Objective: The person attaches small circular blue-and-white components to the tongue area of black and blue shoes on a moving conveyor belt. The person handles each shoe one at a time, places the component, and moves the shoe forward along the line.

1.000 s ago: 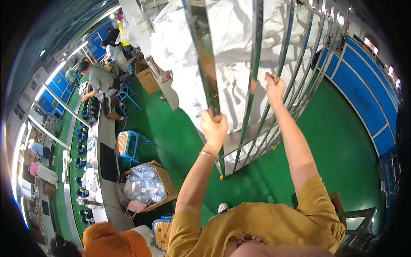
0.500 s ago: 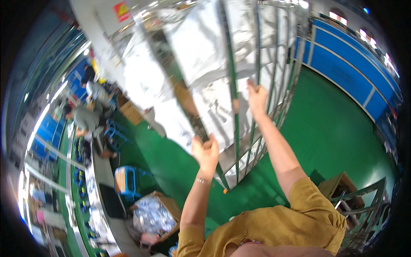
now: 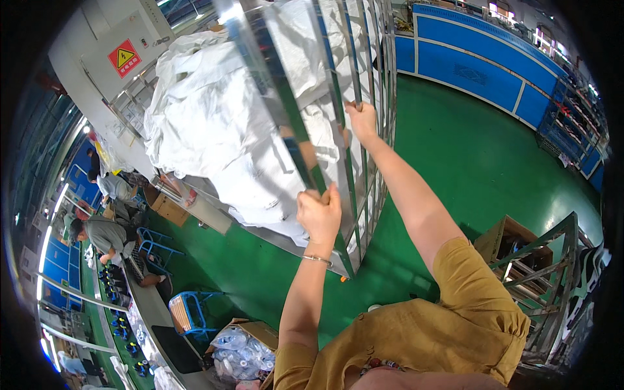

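A tall metal cage trolley stands in front of me, piled with large white sacks. My left hand is closed around the wide corner post at its near end. Further along the barred side, my right hand grips one of the thinner upright bars, with its fingers partly hidden behind the metal. Both arms are stretched forward. The sacks bulge out at the trolley's left side. An orange piece shows at the bottom of the near corner, by the floor.
To the left run a conveyor line, seated workers and a blue-framed stool. A box of clear plastic packs sits near my left. At right are a cardboard box, a metal rack and blue cabinets.
The trolley has shifted left in view, and my right hand moves left with it. More of the sacks and the wall with the warning sign show now. Both hands keep their hold.
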Available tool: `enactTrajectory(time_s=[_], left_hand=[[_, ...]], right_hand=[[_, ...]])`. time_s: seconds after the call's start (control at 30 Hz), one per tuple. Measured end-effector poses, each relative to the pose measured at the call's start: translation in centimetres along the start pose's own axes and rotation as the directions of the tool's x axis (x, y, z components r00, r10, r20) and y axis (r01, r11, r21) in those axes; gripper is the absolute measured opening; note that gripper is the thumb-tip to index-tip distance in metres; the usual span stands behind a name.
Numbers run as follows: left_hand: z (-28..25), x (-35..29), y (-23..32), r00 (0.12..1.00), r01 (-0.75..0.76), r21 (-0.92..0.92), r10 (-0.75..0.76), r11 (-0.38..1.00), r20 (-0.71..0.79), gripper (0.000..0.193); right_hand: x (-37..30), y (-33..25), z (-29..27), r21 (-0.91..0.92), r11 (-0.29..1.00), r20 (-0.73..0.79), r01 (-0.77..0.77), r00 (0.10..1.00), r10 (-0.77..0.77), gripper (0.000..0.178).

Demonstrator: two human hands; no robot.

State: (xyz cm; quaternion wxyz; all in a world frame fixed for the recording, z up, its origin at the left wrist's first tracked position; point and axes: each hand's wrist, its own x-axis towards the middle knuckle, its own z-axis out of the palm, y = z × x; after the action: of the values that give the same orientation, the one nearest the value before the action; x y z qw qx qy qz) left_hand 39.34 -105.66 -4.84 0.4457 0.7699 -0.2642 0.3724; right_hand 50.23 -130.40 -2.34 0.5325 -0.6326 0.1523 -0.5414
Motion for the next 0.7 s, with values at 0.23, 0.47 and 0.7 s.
enactTrajectory(time_s=[0.23,0.47,0.7], left_hand=[[-6.2,-6.8,0.9,0.932,-0.011,0.084,-0.020,0.996,0.361,0.038],[-10.9,-25.3,-8.4,0.657,0.508,0.424,-0.655,0.750,0.374,0.025],[-16.9,-36.0,-12.0,0.354,0.648,0.654,-0.915,0.390,0.195,0.030]], right_hand=[[7.2,3.5,-3.6,-0.287,0.954,0.013,-0.084,0.996,0.091,0.027],[10.3,6.4,-11.4,-0.387,0.896,0.481,0.217,0.876,-0.004,0.054],[-12.3,15.6,-20.7,-0.120,0.942,0.380,-0.312,0.863,0.334,0.016]])
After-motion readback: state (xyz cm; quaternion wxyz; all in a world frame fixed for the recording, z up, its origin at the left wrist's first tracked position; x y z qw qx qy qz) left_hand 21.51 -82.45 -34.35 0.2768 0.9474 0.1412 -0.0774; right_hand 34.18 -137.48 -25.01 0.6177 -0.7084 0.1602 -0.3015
